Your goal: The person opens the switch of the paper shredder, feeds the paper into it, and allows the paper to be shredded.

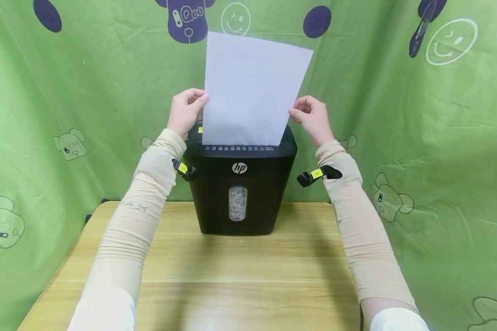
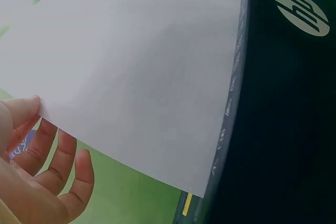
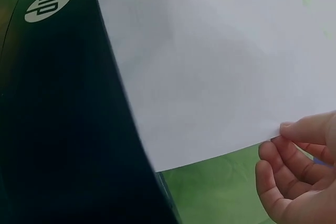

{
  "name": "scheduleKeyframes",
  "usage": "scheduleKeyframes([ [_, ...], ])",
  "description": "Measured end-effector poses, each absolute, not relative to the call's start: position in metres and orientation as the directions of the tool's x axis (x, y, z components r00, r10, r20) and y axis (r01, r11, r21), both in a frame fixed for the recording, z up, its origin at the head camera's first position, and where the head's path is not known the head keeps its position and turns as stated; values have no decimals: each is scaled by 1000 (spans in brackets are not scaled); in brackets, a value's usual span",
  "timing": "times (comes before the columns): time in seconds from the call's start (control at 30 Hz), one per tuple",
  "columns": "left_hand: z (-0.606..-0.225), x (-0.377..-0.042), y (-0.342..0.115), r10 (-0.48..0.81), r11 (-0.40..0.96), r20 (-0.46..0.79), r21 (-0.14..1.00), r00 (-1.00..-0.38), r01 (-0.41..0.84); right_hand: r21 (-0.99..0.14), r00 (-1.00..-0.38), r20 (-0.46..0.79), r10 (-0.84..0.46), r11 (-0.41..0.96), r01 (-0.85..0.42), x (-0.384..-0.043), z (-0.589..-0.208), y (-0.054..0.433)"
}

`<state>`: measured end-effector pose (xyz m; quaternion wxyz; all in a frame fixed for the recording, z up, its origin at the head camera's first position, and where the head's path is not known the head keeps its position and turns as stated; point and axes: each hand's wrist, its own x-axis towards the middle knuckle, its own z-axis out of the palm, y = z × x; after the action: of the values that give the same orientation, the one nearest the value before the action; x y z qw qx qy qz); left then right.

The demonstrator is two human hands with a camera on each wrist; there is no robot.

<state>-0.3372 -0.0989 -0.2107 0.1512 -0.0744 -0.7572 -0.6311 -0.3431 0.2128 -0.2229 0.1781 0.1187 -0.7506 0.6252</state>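
Observation:
A white sheet of paper stands upright over the top of a black HP paper shredder. My left hand pinches the sheet's left edge between thumb and index finger, its other fingers loosely bent, as the left wrist view shows. On the opposite edge my right hand pinches the paper the same way, slightly lower. In the head view the paper's lower edge meets the shredder top, just behind a row of small white icons. The feed slot is hidden behind the sheet.
The shredder stands at the far side of a wooden table. Shredded bits show through its front window. A green patterned curtain hangs behind and on both sides. Each sleeved wrist carries a black strap with a small camera.

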Motion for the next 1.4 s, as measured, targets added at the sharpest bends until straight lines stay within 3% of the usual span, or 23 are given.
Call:
scheduleKeyframes([
  [0.27,-220,-341,-99,-62,200,313,934,-948,295,-885,-916,401,-1,260,-387,-344,-231,216],
  [0.67,-231,-348,-104,-32,262,290,926,-956,272,-896,-914,407,5,196,-398,-345,-236,215],
  [1.4,-235,-344,-103,-17,260,304,921,-952,290,-900,-925,378,-21,225,-373,-345,-239,214],
])
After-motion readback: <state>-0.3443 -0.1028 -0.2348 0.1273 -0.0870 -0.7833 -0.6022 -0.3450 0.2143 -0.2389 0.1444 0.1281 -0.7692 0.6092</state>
